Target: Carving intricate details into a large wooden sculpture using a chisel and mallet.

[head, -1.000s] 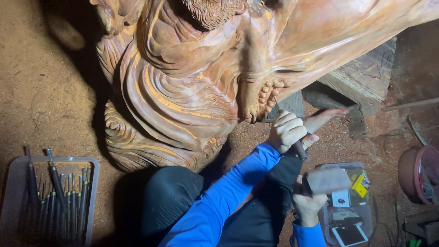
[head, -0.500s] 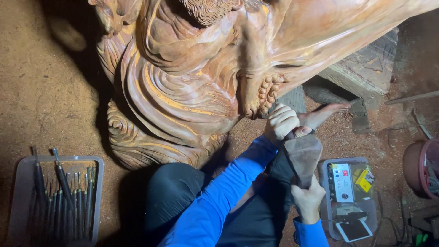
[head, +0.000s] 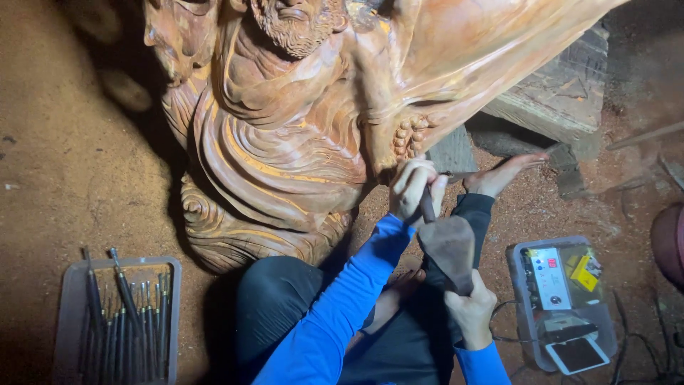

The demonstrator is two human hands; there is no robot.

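Note:
A large reddish wooden sculpture [head: 299,121] with flowing folds and a bearded figure fills the upper middle. My left hand [head: 412,187], in a pale glove, grips a chisel [head: 427,205] held against the carving's lower edge, beside its carved toes. My right hand [head: 470,310] grips a wooden mallet [head: 447,249], whose broad head sits right at the chisel's end. Both sleeves are bright blue. My bare foot [head: 502,175] rests on the ground just right of the chisel.
A grey tray [head: 75,285] holding several chisels lies at the lower left. A clear plastic box [head: 524,342] with small items and a phone sits at the lower right. A wooden block [head: 563,100] props the sculpture. Reddish sawdust covers the floor.
The mallet has swung from the right, near the plastic box, up to the chisel's end. My left hand stays on the chisel at the carving.

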